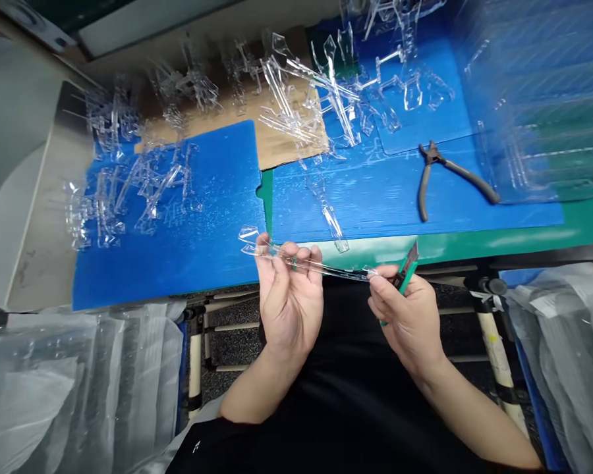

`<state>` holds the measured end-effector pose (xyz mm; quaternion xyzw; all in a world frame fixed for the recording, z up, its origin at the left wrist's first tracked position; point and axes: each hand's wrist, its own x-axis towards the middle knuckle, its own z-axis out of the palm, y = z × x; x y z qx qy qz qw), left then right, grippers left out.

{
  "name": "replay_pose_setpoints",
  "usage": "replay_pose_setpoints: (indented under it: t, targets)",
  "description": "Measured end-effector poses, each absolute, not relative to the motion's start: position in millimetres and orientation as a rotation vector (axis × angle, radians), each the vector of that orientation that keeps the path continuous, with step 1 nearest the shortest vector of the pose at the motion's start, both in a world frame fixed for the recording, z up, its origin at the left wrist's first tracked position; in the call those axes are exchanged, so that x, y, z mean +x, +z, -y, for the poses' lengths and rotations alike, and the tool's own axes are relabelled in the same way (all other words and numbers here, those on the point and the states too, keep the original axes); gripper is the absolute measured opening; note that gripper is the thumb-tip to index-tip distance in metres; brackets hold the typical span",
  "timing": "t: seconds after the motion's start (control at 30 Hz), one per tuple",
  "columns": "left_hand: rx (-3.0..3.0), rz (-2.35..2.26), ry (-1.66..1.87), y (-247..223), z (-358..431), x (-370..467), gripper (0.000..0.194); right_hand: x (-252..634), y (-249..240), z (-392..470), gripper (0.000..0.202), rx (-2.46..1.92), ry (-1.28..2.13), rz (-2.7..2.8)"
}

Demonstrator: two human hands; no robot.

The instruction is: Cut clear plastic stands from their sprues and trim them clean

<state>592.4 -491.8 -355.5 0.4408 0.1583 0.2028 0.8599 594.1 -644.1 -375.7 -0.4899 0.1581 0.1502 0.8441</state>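
Between my two hands stretches a long, thin clear plastic part (331, 268), level above the table's front edge. My left hand (291, 296) grips its left end, palm turned up, thumb and fingers closed on it. My right hand (408, 313) is wrapped round a green utility knife (406, 271), its blade pointing up and away. The right thumb and forefinger also meet the right end of the clear part. Just beyond, another clear part (330, 214) lies on the blue sheet (296, 210).
Cutting pliers (432, 157) lie open at the right. Heaps of clear plastic pieces (296, 112) cover the back and left, partly on brown cardboard (277, 155). A stack of clear trays (538, 118) stands far right. Bins with whitish plastic sheets (93, 375) flank me below the table.
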Motion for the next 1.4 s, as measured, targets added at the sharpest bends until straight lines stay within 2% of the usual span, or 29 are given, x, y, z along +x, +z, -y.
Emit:
replay_pose_setpoints:
  t: [0.1,0.23,0.3,0.43,0.57,0.67,0.8,0.83,0.93,0.97,1.1,1.4]
  targets:
    - [1.199,-0.328,0.45,-362.6,490.0,591.0,0.036,603.2,-371.2,657.8,0.023,-1.057,0.188,-0.33]
    - [1.798,-0.141,1.057,-365.4,475.0,587.5,0.055,615.9,-361.9,674.3,0.022,-1.145,0.027,-0.271]
    - [2.052,0.058,1.166,-357.0,469.4,585.8,0.056,620.4,-353.7,677.6,0.023,-1.112,0.051,-0.251]
    - [2.442,0.378,0.898,-330.1,470.0,587.3,0.048,620.8,-337.0,675.7,0.041,-1.0,0.185,-0.237]
    - [2.572,0.486,0.568,-312.9,478.5,594.6,0.034,615.7,-331.5,675.2,0.043,-0.975,0.26,-0.204]
    - [2.553,0.554,0.332,-309.0,481.0,599.0,0.02,612.6,-330.5,678.5,0.035,-1.152,0.248,-0.102]
    - [2.284,0.621,0.014,-310.4,474.3,600.4,0.008,608.4,-324.1,683.6,0.012,-1.615,0.105,0.255]
    - [2.228,0.625,0.019,-311.9,471.6,599.9,0.008,607.5,-322.5,684.7,0.005,-1.692,0.071,0.326]
    - [2.163,0.547,0.22,-319.2,462.8,596.4,0.011,606.2,-320.8,687.6,0.035,-1.864,0.045,0.465]
    - [2.157,0.506,0.299,-322.1,459.9,594.9,0.01,606.0,-321.1,688.5,0.037,-1.922,0.039,0.507]
    - [2.129,0.465,0.514,-330.6,451.2,589.8,0.011,604.2,-319.4,690.8,0.024,-2.135,-0.041,0.683]
    - [2.186,0.537,0.644,-326.4,452.0,590.6,0.013,591.2,-307.0,692.8,0.028,-2.251,-0.141,0.831]
